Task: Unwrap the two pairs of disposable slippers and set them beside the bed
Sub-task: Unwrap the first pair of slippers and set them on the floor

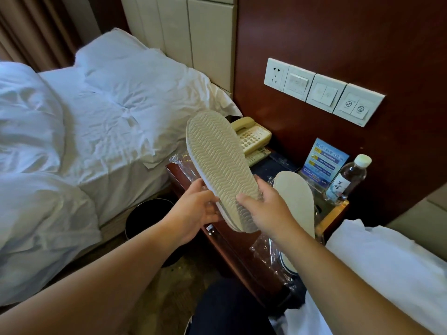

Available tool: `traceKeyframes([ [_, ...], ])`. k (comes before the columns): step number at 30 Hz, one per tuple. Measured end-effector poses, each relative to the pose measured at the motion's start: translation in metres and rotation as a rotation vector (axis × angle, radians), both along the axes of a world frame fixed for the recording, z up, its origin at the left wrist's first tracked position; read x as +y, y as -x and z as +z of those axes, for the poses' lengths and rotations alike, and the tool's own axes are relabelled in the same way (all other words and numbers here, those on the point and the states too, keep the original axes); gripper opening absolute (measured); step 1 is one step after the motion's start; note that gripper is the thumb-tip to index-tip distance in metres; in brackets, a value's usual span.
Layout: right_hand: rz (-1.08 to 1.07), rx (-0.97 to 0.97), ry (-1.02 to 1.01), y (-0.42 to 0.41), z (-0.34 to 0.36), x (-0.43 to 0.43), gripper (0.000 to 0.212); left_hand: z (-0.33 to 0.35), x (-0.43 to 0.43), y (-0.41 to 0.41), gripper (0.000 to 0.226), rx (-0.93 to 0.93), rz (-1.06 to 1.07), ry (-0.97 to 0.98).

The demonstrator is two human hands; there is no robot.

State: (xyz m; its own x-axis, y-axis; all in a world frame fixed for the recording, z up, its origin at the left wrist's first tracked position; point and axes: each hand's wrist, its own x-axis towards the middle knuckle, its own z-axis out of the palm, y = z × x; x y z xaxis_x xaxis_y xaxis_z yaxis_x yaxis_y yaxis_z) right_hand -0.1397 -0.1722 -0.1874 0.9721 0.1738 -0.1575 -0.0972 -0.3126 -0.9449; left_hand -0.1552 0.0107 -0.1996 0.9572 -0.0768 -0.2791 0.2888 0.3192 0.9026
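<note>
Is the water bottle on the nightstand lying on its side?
No, the water bottle stands upright with its white cap on top, beside the blue card on the nightstand.

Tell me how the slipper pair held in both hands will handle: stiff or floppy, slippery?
Probably light and fairly stiff: the slipper pair juts well past the left hand and right hand without visible droop. Its ribbed underside likely grips well. The clear wrap beside it looks slick, so it may slide.
</note>
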Motion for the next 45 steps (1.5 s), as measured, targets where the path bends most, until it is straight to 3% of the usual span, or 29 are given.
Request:
traceKeyframes([
  [4, 0.033, -0.076, 0.287, 0.018, 0.002, 0.011, 0.134, -0.004, 0.010, 0.012, 0.048, -0.022, -0.009, 0.041],
  [8, 0.066, -0.104, 0.523, 0.021, -0.001, 0.016, 0.150, -0.007, 0.014, 0.019, 0.043, -0.020, -0.056, 0.048],
  [12, 0.046, -0.029, 0.373, 0.013, -0.005, 0.016, 0.144, -0.006, 0.012, 0.016, 0.043, -0.019, -0.044, 0.007],
  [15, -0.009, -0.026, 0.213, 0.005, -0.007, 0.014, 0.126, -0.007, 0.009, 0.007, 0.043, -0.005, -0.021, -0.030],
  [18, 0.003, 0.056, 0.057, -0.003, -0.009, 0.010, 0.095, -0.013, 0.006, -0.003, 0.043, 0.018, 0.035, -0.104],
  [21, 0.040, 0.145, -0.159, -0.012, -0.008, 0.007, 0.042, -0.020, 0.008, -0.012, 0.046, 0.049, 0.115, -0.211],
  [24, -0.002, 0.197, -0.291, -0.019, -0.010, 0.004, 0.018, -0.028, 0.014, -0.016, 0.045, 0.053, 0.174, -0.233],
  [27, -0.065, 0.285, -0.362, -0.024, -0.023, -0.001, 0.018, -0.035, 0.022, -0.015, 0.047, 0.078, 0.227, -0.231],
  [31, -0.147, 0.255, -0.259, -0.028, -0.035, -0.003, 0.026, -0.038, 0.032, -0.015, 0.046, 0.146, 0.305, -0.246],
  [37, -0.135, 0.245, -0.315, -0.025, -0.039, 0.007, 0.037, -0.030, 0.032, -0.006, 0.041, 0.130, 0.309, -0.245],
  [41, -0.262, 0.081, -0.341, -0.023, -0.023, 0.016, 0.062, -0.013, 0.029, -0.006, 0.029, 0.056, 0.351, -0.160],
  [43, -0.286, -0.020, -0.308, -0.021, -0.012, 0.017, 0.083, -0.002, 0.027, -0.004, 0.022, 0.041, 0.409, -0.203],
  [45, -0.254, -0.116, -0.281, -0.016, -0.002, 0.021, 0.085, 0.006, 0.026, 0.000, 0.019, 0.022, 0.453, -0.303],
])
